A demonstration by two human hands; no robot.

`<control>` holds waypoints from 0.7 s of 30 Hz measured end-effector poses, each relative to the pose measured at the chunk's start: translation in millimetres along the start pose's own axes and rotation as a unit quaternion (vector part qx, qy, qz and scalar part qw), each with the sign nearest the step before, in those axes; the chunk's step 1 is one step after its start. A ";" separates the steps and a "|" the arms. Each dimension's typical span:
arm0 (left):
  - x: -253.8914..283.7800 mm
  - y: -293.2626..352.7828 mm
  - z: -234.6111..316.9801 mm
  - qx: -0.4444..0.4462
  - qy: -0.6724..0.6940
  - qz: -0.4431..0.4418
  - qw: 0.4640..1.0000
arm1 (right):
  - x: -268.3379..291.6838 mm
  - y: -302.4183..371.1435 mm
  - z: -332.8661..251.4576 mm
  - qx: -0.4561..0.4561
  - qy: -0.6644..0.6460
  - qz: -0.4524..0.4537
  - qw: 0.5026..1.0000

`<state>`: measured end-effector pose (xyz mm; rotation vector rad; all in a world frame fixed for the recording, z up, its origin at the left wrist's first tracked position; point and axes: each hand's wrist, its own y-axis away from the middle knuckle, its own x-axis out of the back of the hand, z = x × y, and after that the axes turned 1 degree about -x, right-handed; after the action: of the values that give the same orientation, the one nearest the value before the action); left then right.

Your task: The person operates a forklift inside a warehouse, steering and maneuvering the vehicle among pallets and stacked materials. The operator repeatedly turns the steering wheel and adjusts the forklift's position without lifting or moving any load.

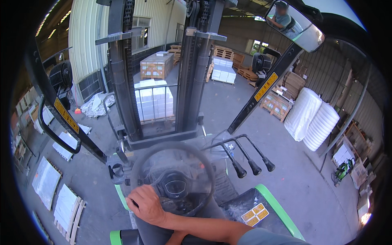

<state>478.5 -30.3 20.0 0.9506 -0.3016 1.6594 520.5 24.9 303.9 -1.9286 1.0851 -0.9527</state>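
One bare right hand [145,204] clamps the round black steering wheel [175,187], lower left; smooth, small turns should serve us best; left hand hidden.

- The steering wheel [174,186] is set behind the mast [194,85].
- Three levers [254,166] are mounted right of the wheel.
- Boxes [157,102] are stacked beyond the mast; a crate [157,67] is placed behind them.
- Loaded pallets [78,218] are laid on the floor [96,192], left.
- Two bundles [303,113] are placed right, beside another crate [275,106].
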 end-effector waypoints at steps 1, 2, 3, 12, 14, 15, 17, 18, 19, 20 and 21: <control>-2.9 -5.3 -5.4 0.001 0.002 -0.010 1.000 | 8.1 18.9 2.8 -0.010 -0.001 -0.016 1.000; -5.3 -12.6 -11.2 0.002 0.002 -0.025 1.000 | 17.8 37.0 7.6 -0.019 -0.005 -0.030 0.999; -6.2 -18.7 -19.4 0.005 0.001 -0.036 0.999 | 23.5 52.2 13.2 -0.037 -0.011 -0.041 0.998; 5.6 -21.7 -160.7 0.025 0.027 -0.121 0.992 | -51.3 124.6 18.8 -0.032 0.009 -0.136 0.990; 16.4 -3.0 -214.7 0.031 0.043 -0.124 0.991 | -102.3 144.6 3.2 -0.009 0.003 -0.163 0.987; 22.1 6.5 -240.6 0.032 0.045 -0.121 0.991 | -119.5 152.3 -1.0 0.000 0.008 -0.175 0.985; 29.3 29.5 -283.8 0.024 0.031 -0.100 0.994 | -141.4 166.8 -9.5 0.005 0.021 -0.165 0.986; 32.3 41.2 -302.5 0.016 0.021 -0.081 0.996 | -151.8 175.8 -16.7 -0.001 0.044 -0.174 0.984; 34.4 53.8 -318.8 0.007 0.009 -0.063 0.998 | -155.7 185.7 -25.6 -0.035 0.068 -0.191 0.978; 34.4 64.7 -329.9 0.002 -0.010 -0.024 1.000 | -156.4 193.0 -31.5 -0.003 0.076 -0.157 0.985; 34.3 71.7 -337.0 -0.002 0.001 -0.052 0.999 | -157.1 196.5 -32.2 -0.008 0.101 -0.145 0.984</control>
<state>269.2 186.0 -151.2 0.9463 -0.2515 1.5640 362.8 81.3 113.4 -2.0746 0.9388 -1.3253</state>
